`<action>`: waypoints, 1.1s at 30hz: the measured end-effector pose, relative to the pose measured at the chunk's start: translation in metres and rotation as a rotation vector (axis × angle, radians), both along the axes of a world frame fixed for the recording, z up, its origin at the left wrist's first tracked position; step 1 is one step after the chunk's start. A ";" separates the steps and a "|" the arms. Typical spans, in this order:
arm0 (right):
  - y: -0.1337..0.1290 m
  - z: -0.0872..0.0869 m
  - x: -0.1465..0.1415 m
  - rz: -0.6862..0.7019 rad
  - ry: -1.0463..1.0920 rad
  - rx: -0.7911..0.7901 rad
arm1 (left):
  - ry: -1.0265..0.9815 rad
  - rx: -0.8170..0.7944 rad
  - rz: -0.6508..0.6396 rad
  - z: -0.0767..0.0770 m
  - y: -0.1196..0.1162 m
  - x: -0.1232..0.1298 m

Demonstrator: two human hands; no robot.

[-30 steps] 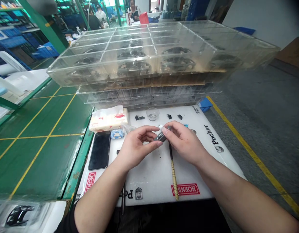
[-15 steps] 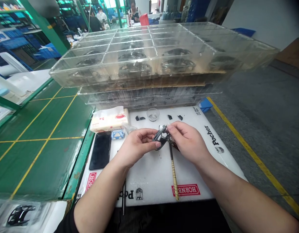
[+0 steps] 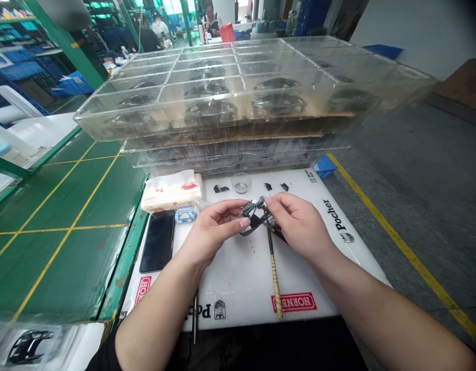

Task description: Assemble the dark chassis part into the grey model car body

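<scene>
A small dark frame-like part (image 3: 255,220) is held above the white foam sheet between both hands. My left hand (image 3: 218,225) pinches its left end between thumb and fingers. On the other side, my right hand (image 3: 298,221) is closed with thumb and finger at the part's upper right edge; what else lies under its palm is partly hidden. Below the part, a brush-like tool with a yellow wrapped handle (image 3: 275,278) lies on the foam. A small clear cup (image 3: 241,183) and black pieces (image 3: 284,187) stand just beyond the hands.
Stacked clear trays (image 3: 207,116) with dark parts rise behind the foam sheet (image 3: 238,288). A tissue pack (image 3: 172,191), a phone (image 3: 157,241) and a blue-white packet (image 3: 186,214) lie left. People sit in the background.
The dark part has tilted between my fingers, so its open frame shows more broadly. Both hands keep their hold, and the whole view has shifted slightly.
</scene>
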State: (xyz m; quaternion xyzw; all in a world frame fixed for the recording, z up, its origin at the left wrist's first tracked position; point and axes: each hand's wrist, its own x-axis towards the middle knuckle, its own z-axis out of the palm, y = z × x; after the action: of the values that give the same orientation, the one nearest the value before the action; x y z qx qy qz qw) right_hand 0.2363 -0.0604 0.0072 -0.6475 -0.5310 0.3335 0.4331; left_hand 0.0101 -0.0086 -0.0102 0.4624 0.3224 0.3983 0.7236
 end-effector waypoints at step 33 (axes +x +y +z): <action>-0.001 0.001 -0.002 0.017 0.048 -0.011 | 0.100 0.052 0.006 0.005 -0.002 -0.001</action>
State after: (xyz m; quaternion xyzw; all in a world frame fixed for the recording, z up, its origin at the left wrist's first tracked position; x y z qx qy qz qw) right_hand 0.2342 -0.0617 0.0082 -0.6372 -0.5241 0.3556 0.4391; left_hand 0.0096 -0.0105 -0.0048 0.4994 0.3490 0.3850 0.6932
